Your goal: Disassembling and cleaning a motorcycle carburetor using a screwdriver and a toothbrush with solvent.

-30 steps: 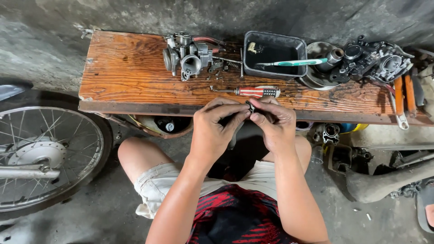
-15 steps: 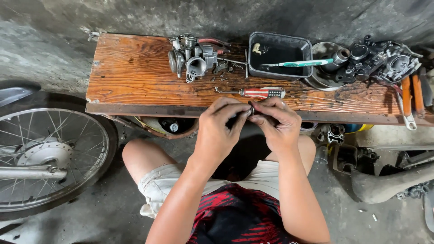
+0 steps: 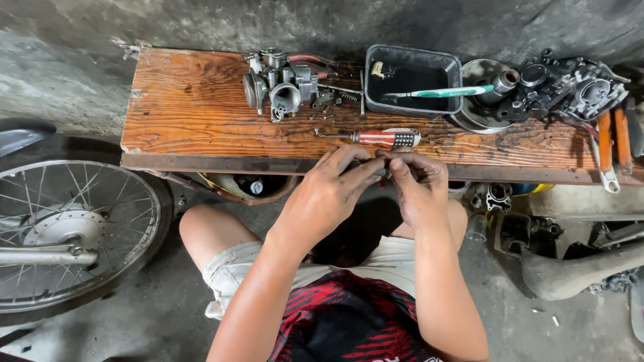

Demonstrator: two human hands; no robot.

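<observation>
My left hand (image 3: 330, 193) and my right hand (image 3: 417, 190) meet at the near edge of a wooden bench (image 3: 194, 114), fingertips pinched together on a small dark metal part (image 3: 381, 171) that the fingers mostly hide. Just beyond the hands a screwdriver with a red, white and black handle (image 3: 384, 138) lies on the bench. Farther back stands a grey metal carburettor (image 3: 280, 84) with a red hose, and several small screws and springs lie scattered beside it.
A dark rectangular tray (image 3: 412, 86) holds a green toothbrush (image 3: 439, 92). To its right sit a round metal bowl (image 3: 477, 114), a second black carburettor assembly (image 3: 570, 87) and orange-handled tools (image 3: 609, 141). A spoked motorcycle wheel (image 3: 67, 228) stands at the left.
The view has shifted slightly. Both hands stay together over the small part at the bench edge, with the fingers working a little around it.
</observation>
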